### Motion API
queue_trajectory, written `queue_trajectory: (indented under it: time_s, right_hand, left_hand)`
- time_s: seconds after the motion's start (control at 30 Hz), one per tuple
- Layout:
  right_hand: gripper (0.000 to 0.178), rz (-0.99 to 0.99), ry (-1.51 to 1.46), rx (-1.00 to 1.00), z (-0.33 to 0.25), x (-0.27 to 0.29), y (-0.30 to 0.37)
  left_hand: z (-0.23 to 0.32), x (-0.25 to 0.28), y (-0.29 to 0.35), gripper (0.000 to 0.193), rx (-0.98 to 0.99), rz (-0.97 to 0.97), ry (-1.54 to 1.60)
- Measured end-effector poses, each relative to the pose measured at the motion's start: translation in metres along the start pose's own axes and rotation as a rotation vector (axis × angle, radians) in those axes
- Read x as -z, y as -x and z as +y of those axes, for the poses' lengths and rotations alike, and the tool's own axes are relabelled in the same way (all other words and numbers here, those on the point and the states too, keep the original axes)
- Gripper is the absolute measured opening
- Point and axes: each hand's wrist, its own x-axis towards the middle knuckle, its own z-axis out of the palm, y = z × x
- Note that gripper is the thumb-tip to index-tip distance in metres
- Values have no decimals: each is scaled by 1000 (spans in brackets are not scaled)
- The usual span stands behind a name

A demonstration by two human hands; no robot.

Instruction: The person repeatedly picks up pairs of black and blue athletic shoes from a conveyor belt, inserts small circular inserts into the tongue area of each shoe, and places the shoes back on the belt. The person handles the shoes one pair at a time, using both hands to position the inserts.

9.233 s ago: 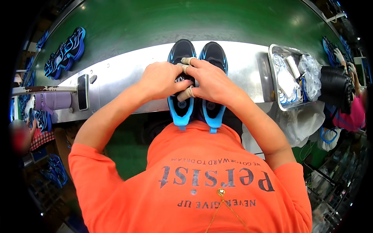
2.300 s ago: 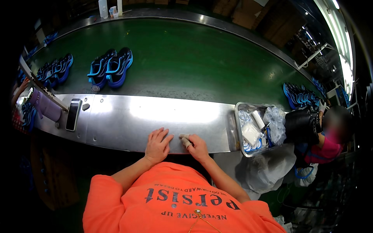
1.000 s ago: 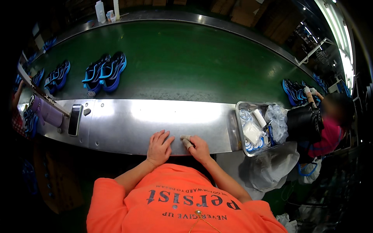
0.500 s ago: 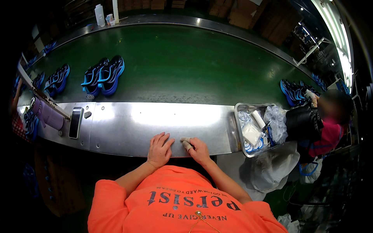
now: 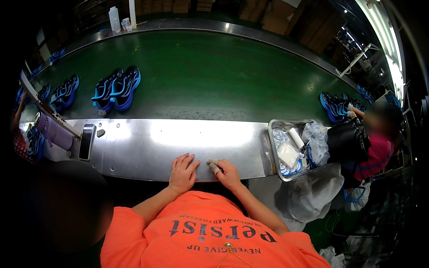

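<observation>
My left hand (image 5: 182, 173) lies palm down on the near edge of the steel worktop (image 5: 178, 152), its fingers stretched and slightly apart, holding nothing. Just to its right rests my right hand (image 5: 225, 172), with fingers curled in and beige coverings on two of them. I see nothing in its grip. Between the two hands is a narrow strip of bare metal. To the right of my right hand stands a metal tray (image 5: 273, 145) with a white packet (image 5: 288, 154), clear plastic bags (image 5: 316, 142) and several round blue-and-white pieces (image 5: 291, 168).
Beyond the worktop runs a green conveyor belt (image 5: 210, 76) carrying blue-black sneakers (image 5: 125, 88). A phone (image 5: 87, 142) and purple bottle (image 5: 56, 131) stand left. At right, a person (image 5: 380, 147) handles sneakers (image 5: 331, 107). A dark blurred head (image 5: 67, 205) is near my left arm.
A dark blurred head has come into view at the lower left. The person on the right has shifted their hands at the sneakers. My own hands stay where they were.
</observation>
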Motion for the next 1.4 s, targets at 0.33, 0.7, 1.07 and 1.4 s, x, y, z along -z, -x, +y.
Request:
queue_trajectory:
  time_s: [0.33,0.7,1.07,1.4]
  right_hand:
    - [24,-24,8,-27,2,0,0]
    - [23,-16,24,5,3,-1,-1]
    - [21,9,15,31,-1,0,-2]
    - [22,15,13,31,-2,-1,-1]
  left_hand:
    - [0,0,0,38,2,-2,1]
    - [-1,-1,0,37,-4,-5,-10]
    - [0,-1,1,38,14,3,17]
    - [4,5,-2,37,0,35,12]
